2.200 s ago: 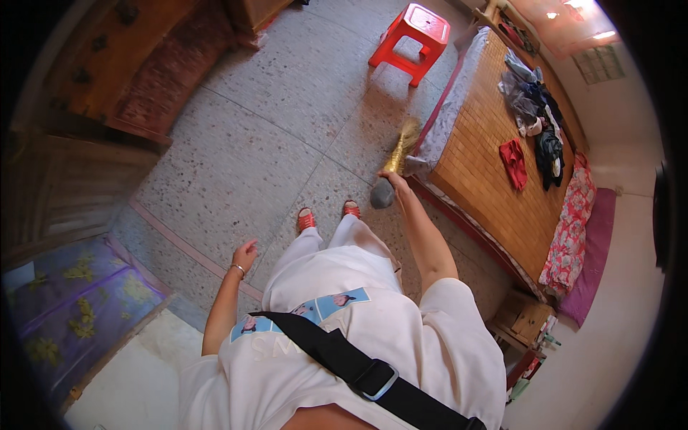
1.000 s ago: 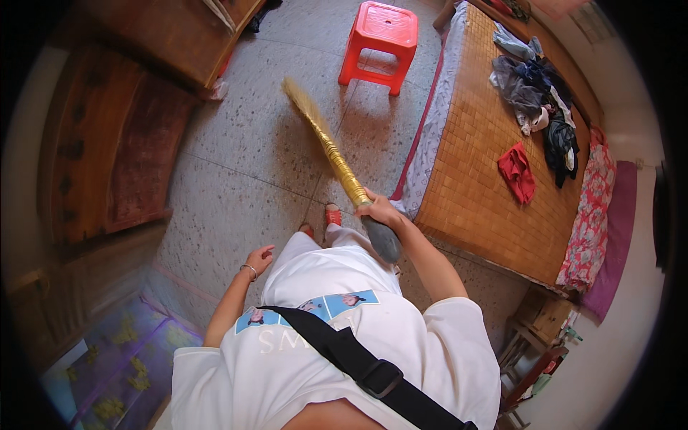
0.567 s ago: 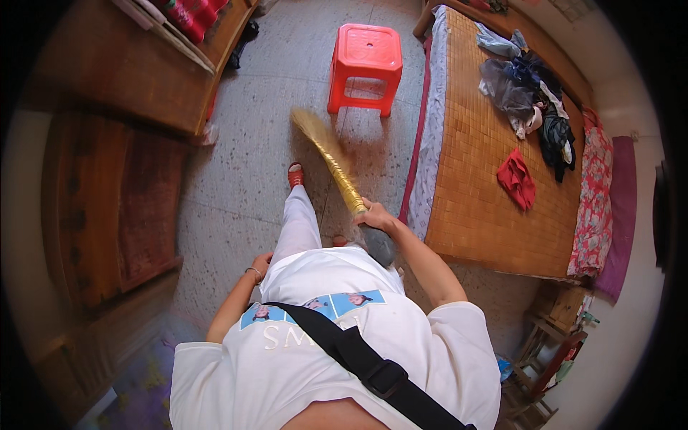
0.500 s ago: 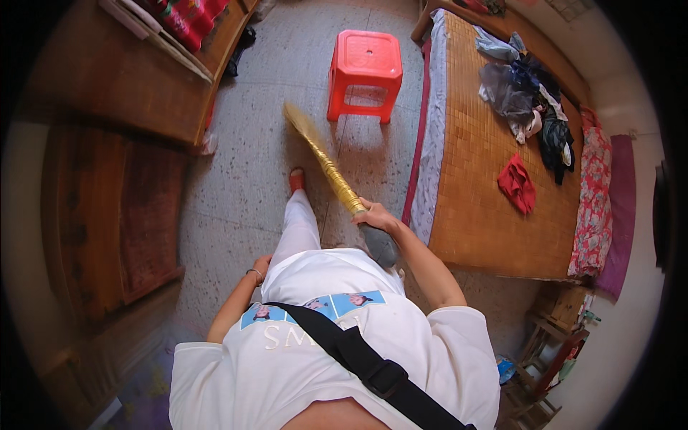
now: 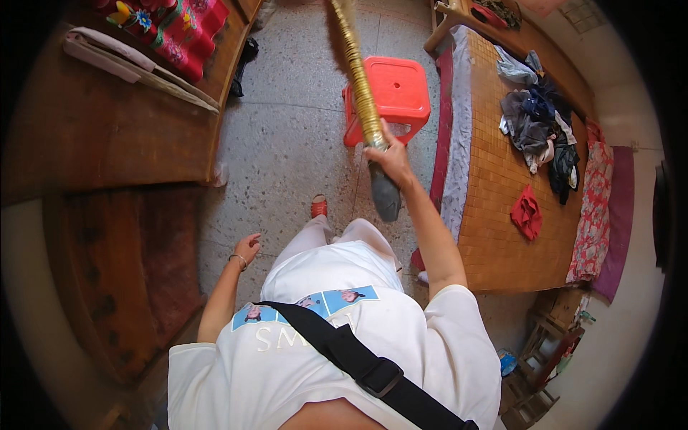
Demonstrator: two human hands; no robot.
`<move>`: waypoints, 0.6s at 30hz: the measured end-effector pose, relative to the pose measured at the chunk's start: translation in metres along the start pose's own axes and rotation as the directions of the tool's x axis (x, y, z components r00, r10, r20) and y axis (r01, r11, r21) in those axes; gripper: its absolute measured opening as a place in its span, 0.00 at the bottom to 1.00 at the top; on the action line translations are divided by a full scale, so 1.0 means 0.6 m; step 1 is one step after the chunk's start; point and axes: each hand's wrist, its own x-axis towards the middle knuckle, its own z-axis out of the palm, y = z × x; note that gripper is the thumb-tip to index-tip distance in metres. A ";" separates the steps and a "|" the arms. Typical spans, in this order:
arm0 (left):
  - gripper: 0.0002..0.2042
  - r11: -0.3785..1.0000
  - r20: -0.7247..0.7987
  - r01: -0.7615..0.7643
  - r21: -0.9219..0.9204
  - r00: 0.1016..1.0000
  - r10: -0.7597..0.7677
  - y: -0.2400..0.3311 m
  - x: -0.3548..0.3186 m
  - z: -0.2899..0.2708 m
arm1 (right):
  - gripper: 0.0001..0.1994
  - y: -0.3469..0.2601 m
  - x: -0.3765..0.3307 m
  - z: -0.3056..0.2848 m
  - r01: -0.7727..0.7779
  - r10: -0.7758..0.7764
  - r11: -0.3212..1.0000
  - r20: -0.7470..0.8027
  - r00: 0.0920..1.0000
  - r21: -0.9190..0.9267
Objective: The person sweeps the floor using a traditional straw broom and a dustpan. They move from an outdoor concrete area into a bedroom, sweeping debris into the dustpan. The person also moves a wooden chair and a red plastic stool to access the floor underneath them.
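Note:
My right hand [image 5: 390, 159] is closed around a broom [image 5: 364, 97], near its grey end [image 5: 385, 195]. The broom's long, gold-wrapped shaft points forward, and its far tip leaves the picture at the top edge. It passes over the left side of a red plastic stool [image 5: 398, 84] on the floor. My left hand [image 5: 248, 248], with a bracelet at the wrist, hangs over the floor by my left side. Its fingers are loosely bent and apart, and it holds nothing.
At right stands a bed with a woven mat [image 5: 494, 215], bearing a heap of clothes [image 5: 537, 122] and a red cloth [image 5: 527, 213]. Wooden furniture [image 5: 143, 136] lines the left, with a patterned red cloth [image 5: 188, 36] on it. Speckled floor [image 5: 287, 136] lies between.
My right hand has moved forward with the broom, swinging its far end forward and to the right, up past the stool. My left hand has moved out from my thigh. My view has shifted slightly.

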 end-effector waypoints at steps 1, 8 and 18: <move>0.19 1.000 0.005 -0.003 0.014 1.000 0.003 0.017 0.014 -0.013 | 0.44 0.006 0.038 -0.006 0.028 -0.029 0.999 -0.036 0.999 -0.028; 0.19 0.994 0.208 -0.027 0.110 0.978 0.004 0.128 0.119 -0.028 | 0.44 0.005 0.207 -0.123 0.008 -0.041 0.981 -0.167 0.985 -0.195; 0.20 0.992 0.204 -0.091 0.089 0.976 0.071 0.209 0.305 -0.106 | 0.43 -0.044 0.212 -0.168 -0.087 0.074 0.994 -0.165 0.984 -0.071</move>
